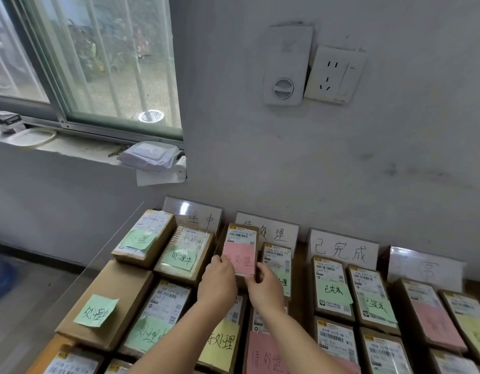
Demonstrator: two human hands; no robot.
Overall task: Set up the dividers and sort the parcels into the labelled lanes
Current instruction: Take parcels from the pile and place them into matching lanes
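While both hands hold it tilted up at the back of the lane, watch that crowded row. Swing wide and it clips the lane sign [271,233] behind, or the green-noted parcel [277,261] just beside it! The left hand [217,283] and right hand [264,288] have their fingers pinching the brown parcel [240,245] by its lower edges. Its pink note [240,259] could peel off under a thumb. A white barcode label [240,234] sits above the note.

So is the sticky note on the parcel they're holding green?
No, the sticky note on the parcel gripped by the left hand and right hand is pink, with dark handwriting on it.
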